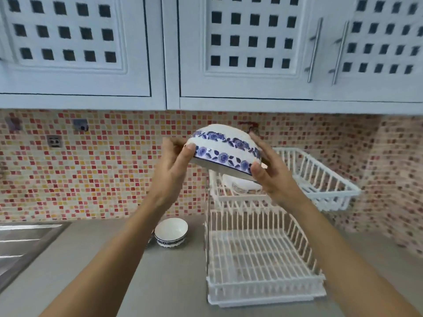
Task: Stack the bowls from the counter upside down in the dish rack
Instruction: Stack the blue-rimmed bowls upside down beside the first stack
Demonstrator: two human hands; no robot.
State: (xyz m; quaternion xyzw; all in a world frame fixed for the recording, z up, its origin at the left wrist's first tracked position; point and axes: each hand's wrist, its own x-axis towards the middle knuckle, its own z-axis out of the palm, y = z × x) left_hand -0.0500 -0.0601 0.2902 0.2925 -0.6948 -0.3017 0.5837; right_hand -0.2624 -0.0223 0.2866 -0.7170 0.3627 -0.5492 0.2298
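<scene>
Hands first: your left hand (174, 165) and right hand (272, 173) are both clasped on a blue-flowered bowl (225, 152), one at its 9 o'clock edge and one at its 4 o'clock edge, thumbs on the outer wall and the remaining fingers tucked behind or under the rim where you cannot see them. You hold the bowl already turned mouth-down and tipped slightly, likely so it can drop straight over what waits below without a further flip. It hangs in the air just above the upper tier of the white dish rack (258, 255), at 12 o'clock from the rack's empty lower shelf. Something white and rounded (240, 183) sits on that upper tier under your right hand; it looks like another bowl, but blur and your hand hide too much to be sure how it lies. One small bowl (171, 232) stands upright on the grey counter (114, 259), just at 9 o'clock of the rack's base, so at least that one seems left to do. Gripping opposite sides keeps the rim level for a centred landing.
</scene>
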